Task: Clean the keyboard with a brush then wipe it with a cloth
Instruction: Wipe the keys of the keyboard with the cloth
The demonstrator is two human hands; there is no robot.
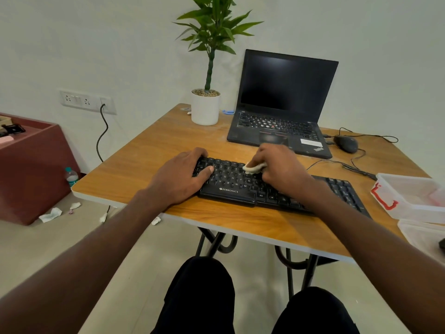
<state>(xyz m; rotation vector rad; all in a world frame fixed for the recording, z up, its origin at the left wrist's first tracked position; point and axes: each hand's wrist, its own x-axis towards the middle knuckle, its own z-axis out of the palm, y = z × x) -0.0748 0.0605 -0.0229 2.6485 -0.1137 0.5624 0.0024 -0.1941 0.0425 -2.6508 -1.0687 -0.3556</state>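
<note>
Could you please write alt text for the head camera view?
A person's right hand presses a small white cloth onto a black Zebronics keyboard while the left hand steadies its left end. Behind it on the wooden table stand an open ThinkPad laptop and potted plant.

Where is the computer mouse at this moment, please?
In the head view, the mouse lies on the far right part of the table, just right of the open laptop, with its cable running beside it.
</note>
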